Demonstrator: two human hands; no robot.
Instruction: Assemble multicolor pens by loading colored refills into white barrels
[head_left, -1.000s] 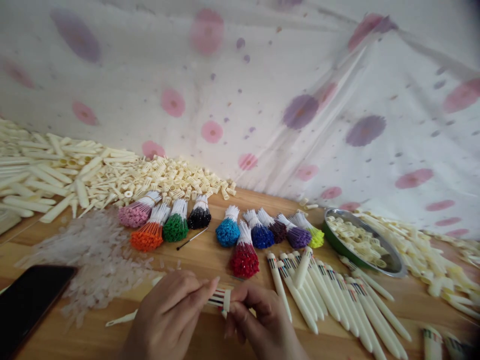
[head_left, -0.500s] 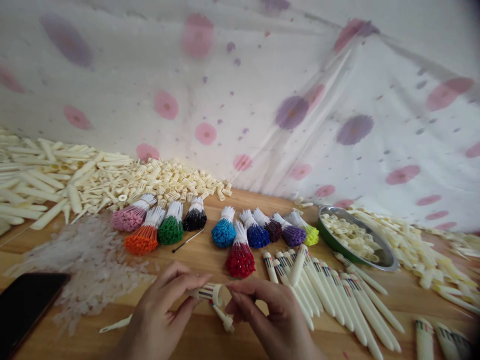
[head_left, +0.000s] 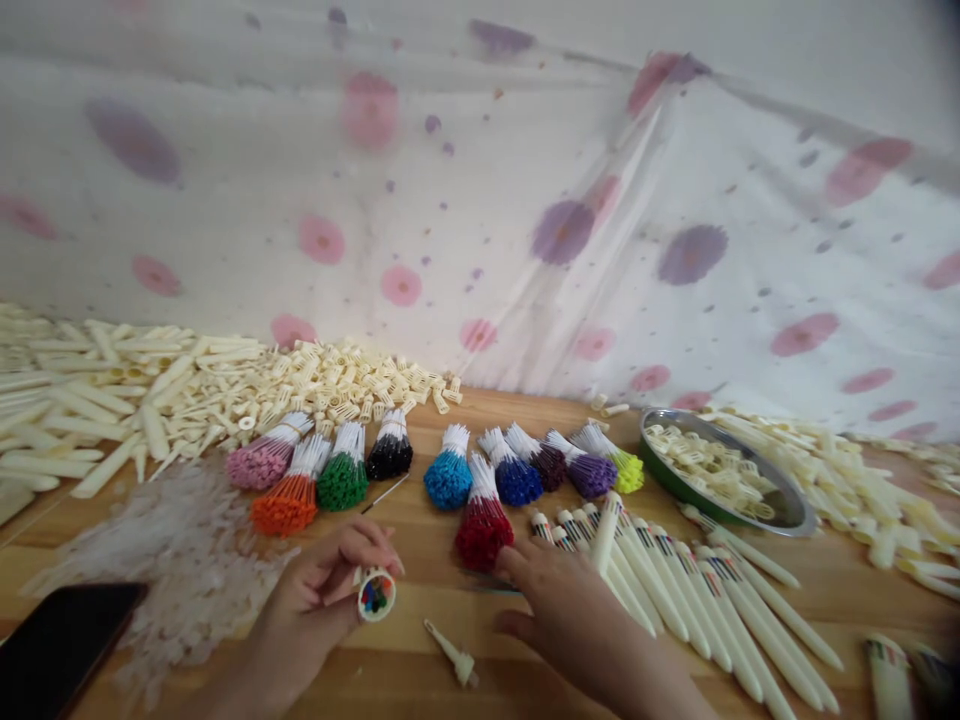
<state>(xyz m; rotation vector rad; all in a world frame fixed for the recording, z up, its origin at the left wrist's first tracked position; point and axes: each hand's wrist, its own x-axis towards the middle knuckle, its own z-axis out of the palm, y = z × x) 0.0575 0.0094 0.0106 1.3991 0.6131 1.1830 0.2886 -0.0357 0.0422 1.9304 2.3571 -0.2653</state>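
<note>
My left hand point(head_left: 322, 590) is closed round a cream pen body point(head_left: 375, 593) whose open end faces the camera and shows several coloured refill ends inside. My right hand point(head_left: 562, 605) lies over the wooden table point(head_left: 427, 620) with its fingers stretched toward the red refill bundle point(head_left: 482, 525), fingertips close beside it and nothing in them. A small cream plunger piece point(head_left: 452, 654) lies on the table between my hands.
Bundles of refills stand in a row: pink point(head_left: 264, 460), orange point(head_left: 289, 497), green point(head_left: 343, 474), black point(head_left: 390, 450), blue point(head_left: 448, 473). Assembled pens point(head_left: 697, 610) lie at the right, a metal bowl point(head_left: 787, 515) of cream parts behind them. A black phone point(head_left: 52, 645) lies bottom left beside clear bits point(head_left: 172, 545).
My right hand let go of the pen and the small plunger piece, which now lies on the table, and reached forward to the red bundle. My left hand turned the pen's open end toward me.
</note>
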